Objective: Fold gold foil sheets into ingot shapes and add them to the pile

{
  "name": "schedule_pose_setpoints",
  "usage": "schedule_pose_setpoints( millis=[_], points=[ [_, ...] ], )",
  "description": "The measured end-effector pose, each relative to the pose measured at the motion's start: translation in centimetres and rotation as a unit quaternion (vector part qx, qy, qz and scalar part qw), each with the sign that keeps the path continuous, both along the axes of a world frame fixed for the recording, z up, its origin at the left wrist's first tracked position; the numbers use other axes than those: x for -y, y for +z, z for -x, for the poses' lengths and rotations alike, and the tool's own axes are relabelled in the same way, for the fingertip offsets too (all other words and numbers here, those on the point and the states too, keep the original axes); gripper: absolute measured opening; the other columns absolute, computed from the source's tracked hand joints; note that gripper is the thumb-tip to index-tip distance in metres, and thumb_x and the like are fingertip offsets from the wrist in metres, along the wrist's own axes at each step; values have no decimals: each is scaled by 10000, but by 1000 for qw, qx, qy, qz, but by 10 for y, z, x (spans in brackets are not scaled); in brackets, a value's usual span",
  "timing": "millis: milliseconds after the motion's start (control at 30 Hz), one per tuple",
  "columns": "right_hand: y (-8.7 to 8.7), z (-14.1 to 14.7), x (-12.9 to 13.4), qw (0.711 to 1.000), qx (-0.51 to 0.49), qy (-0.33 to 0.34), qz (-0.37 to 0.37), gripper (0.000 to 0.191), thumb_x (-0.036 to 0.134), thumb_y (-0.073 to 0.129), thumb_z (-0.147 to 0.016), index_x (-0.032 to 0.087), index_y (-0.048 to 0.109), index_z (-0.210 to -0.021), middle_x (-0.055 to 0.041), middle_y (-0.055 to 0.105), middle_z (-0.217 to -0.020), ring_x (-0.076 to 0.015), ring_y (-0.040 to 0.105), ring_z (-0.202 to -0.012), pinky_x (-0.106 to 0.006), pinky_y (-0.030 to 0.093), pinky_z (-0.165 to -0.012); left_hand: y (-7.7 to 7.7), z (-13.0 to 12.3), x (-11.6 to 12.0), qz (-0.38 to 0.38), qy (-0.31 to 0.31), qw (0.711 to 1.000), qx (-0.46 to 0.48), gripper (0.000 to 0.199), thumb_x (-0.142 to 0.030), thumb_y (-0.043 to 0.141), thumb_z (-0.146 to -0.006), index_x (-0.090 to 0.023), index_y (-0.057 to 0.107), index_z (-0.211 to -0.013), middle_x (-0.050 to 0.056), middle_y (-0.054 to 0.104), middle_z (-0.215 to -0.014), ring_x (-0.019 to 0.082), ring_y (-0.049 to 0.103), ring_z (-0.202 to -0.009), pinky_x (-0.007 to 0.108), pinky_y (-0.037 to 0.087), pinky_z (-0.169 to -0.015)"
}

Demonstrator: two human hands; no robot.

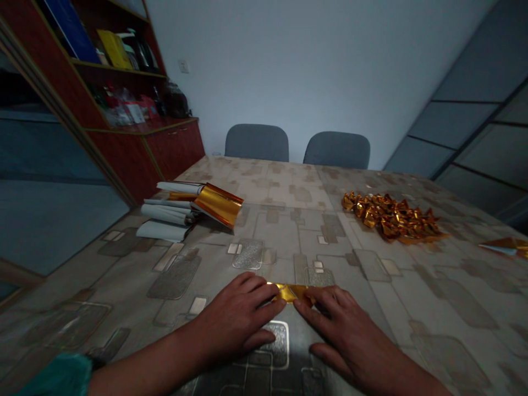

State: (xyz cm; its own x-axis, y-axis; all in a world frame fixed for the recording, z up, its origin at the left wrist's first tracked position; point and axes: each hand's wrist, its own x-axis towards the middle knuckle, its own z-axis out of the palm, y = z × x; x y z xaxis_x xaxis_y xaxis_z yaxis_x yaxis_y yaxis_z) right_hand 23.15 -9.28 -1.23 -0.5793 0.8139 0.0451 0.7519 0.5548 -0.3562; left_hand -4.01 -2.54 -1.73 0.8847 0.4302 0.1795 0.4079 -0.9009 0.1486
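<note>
A strip of folded gold foil paper (287, 293) lies flat on the table in front of me, with diagonal creases near its middle. My left hand (243, 313) rests its fingertips on the strip's left end, its thumb apart and lower on the tabletop. On the right end lie the outstretched fingers of my right hand (340, 327), its thumb also spread away. Both hands press from above, and neither closes around the paper. The strip's two ends are partly hidden under the fingers.
A stack of folded foil sheets (218, 203), gold and white, sits at the left. Several folded gold foil pieces (391, 215) are clustered at the right, with another gold piece (505, 246) at the far right. Two grey chairs (256, 142) stand behind the patterned table (284, 231).
</note>
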Motion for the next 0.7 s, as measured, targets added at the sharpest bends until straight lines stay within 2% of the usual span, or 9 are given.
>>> schedule_pose_setpoints(
  millis=[100, 200, 300, 400, 433, 533, 633, 700],
  points=[
    [3, -2, 1, 1000, -7, 6, 10, 628, 314, 696, -920, 340, 454, -1499, -86, 517, -1453, -320, 476, -1255, -509, 431, -1058, -2, 3, 2, 10, 2, 1000, 14, 481, -478, 626, -947, -226, 542, -1348, 92, 637, -1285, 294, 558, -1129, 447, 416, -989],
    [4, -2, 1, 1000, -10, 7, 20, 680, 336, 702, -921, 354, 401, -1530, -77, 511, -1468, -310, 474, -1259, -494, 435, -1054, -2, 3, 2, 32, 3, 999, 26, 469, -471, 617, -955, -241, 543, -1356, 86, 635, -1279, 292, 552, -1124, 457, 416, -992],
    [2, 1, -1, 1000, -24, -12, 1, 600, 352, 655, -958, 292, 435, -1513, -100, 585, -1365, -305, 514, -1189, -499, 442, -1029, 1, -3, -1, 68, 18, 997, 39, 320, -413, 595, -979, -246, 614, -1252, 69, 657, -1187, 269, 567, -1064, 428, 436, -948],
    [3, 4, -5, 999, -33, -13, -9, 480, 357, 639, -970, 266, 534, -1429, -103, 632, -1251, -298, 555, -1098, -485, 464, -967, 7, -14, -7, 110, 63, 990, 66, 141, -279, 554, -1006, -235, 674, -1067, 44, 659, -1112, 229, 578, -1042, 390, 438, -934],
    [4, 5, -7, 999, -36, -12, -6, 433, 346, 636, -972, 262, 567, -1392, -100, 641, -1220, -292, 566, -1072, -471, 472, -941, 9, -19, -9, 115, 91, 986, 76, 111, -263, 571, -995, -217, 672, -996, 46, 655, -1091, 226, 578, -1031, 380, 443, -919],
    [7, 9, -19, 998, -57, -30, 3, 211, 222, 601, -980, 248, 687, -1171, -76, 666, -1106, -259, 597, -994, -413, 477, -872, 13, -31, -15, 124, 172, 975, 70, 113, -256, 664, -921, -202, 642, -1017, 53, 632, -1051, 241, 575, -985, 365, 458, -825],
    [8, 17, -39, 995, -76, -56, 17, 181, 86, 585, -940, 208, 707, -888, -39, 668, -878, -206, 606, -836, -334, 463, -765, 16, -36, -16, 151, 189, 969, 50, 89, -255, 673, -899, -199, 617, -938, 35, 614, -974, 232, 570, -924, 338, 439, -765],
    [8, 24, -50, 994, -71, -82, 13, 162, 42, 646, -865, 196, 686, -833, -31, 666, -840, -204, 596, -811, -328, 443, -749, 15, -37, -16, 159, 189, 968, 50, 124, -283, 682, -901, -196, 593, -895, 27, 605, -947, 225, 562, -904, 328, 425, -752]
  ],
)
